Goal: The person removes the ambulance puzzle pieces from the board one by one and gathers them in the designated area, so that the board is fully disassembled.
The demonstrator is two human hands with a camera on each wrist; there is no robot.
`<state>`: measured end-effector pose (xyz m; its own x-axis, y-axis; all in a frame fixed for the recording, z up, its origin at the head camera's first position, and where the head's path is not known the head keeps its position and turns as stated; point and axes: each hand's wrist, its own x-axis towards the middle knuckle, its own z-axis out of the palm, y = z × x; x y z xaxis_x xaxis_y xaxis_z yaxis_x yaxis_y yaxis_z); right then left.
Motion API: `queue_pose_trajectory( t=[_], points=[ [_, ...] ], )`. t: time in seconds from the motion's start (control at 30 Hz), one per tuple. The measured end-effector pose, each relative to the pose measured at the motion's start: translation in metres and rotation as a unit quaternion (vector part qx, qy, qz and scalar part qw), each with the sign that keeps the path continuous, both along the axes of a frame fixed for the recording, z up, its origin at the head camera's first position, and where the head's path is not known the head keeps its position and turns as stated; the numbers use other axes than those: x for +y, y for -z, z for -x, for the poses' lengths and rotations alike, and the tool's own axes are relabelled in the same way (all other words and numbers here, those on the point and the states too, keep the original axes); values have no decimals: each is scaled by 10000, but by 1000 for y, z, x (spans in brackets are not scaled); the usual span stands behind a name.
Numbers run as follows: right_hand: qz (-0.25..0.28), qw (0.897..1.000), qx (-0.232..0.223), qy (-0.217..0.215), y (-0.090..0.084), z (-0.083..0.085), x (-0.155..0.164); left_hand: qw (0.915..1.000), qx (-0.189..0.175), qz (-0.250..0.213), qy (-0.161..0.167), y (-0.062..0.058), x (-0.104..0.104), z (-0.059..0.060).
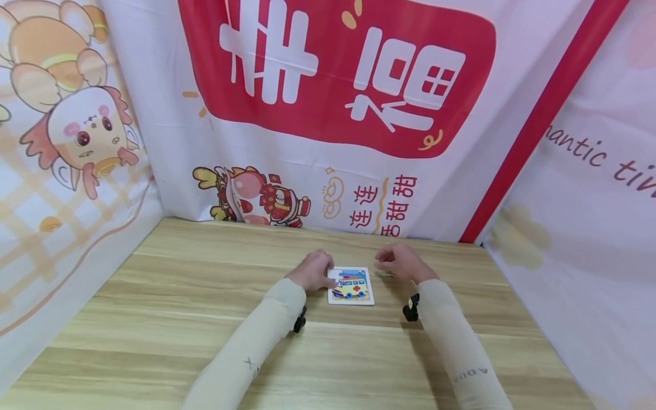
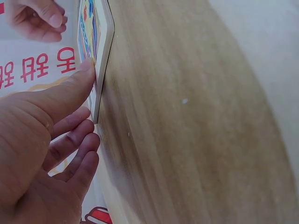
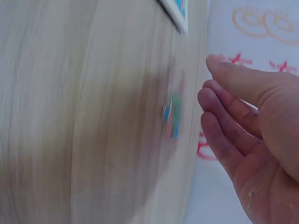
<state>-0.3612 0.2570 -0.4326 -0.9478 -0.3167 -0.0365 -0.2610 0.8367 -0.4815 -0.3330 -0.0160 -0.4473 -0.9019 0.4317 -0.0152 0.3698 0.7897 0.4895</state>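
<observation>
A small square jigsaw puzzle board (image 1: 353,303) with a white rim lies on the wooden table, showing a yellow ambulance picture with a red cross. My left hand (image 1: 312,271) holds the board's left side. In the left wrist view its thumb (image 2: 77,81) lies on the board's face by the edge, and the other fingers are beside that edge. To the right of the board, a few colourful puzzle pieces (image 3: 172,116) lie together on the table, blurred. Just above them hovers my right hand (image 1: 405,263), fingers loosely bent, with nothing visible between thumb and fingertips.
The wooden table (image 1: 205,319) ends at a printed cloth backdrop (image 1: 328,136) close behind the hands. Similar cloths hang on the left (image 1: 77,188) and right (image 1: 579,216). Each wrist carries a small black device.
</observation>
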Motion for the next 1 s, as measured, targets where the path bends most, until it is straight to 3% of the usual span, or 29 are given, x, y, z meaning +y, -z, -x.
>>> queue_pose_trajectory(
  t=[0.4,0.7,1.0],
  points=[
    [-390,9925,-84,-1157,-5,-6,-49,10000,-9,43,27,2,1,1],
    [-492,9896,-193,-1335,-2,-8,-59,9998,148,46,85,7,3,5],
    [-513,9905,-286,-1241,-2,-5,-60,9999,107,67,72,2,2,3]
  ],
)
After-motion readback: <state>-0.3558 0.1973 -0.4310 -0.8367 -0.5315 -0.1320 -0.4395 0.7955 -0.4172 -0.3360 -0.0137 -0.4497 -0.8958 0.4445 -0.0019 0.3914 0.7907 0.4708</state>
